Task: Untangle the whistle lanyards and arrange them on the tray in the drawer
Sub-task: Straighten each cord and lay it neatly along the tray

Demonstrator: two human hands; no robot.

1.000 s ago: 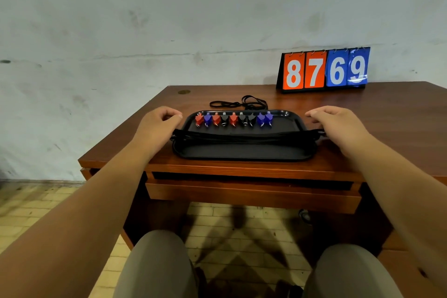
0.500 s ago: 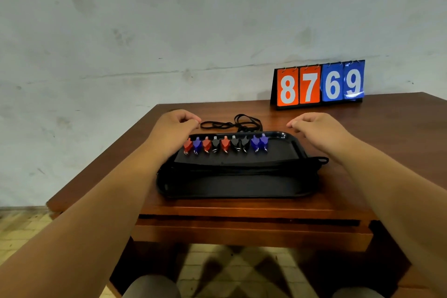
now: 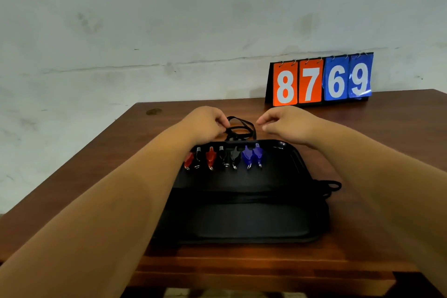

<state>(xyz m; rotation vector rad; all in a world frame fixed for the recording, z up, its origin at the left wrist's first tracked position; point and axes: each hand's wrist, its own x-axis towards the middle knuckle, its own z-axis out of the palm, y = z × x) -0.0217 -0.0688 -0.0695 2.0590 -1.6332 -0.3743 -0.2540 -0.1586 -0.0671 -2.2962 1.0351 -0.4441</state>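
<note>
- Left hand (image 3: 205, 126) pinches the black cords (image 3: 254, 132) looped on the table (image 3: 121, 152) just behind the tray (image 3: 294, 164)
- Right hand (image 3: 287, 126) hovers beside them, fingers loosely curled, holding nothing
- Whistles (image 3: 223, 156) line the tray's far end

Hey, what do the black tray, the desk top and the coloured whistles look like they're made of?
Tray: likely plastic, semi-gloss black; its raised rim shows a light glint.
Desk top: reddish-brown wood or veneer, smooth sheen, faint grain streaks.
Whistles: probably moulded plastic, glossy red, black and blue, with small metal-looking rings at their near ends.
</note>
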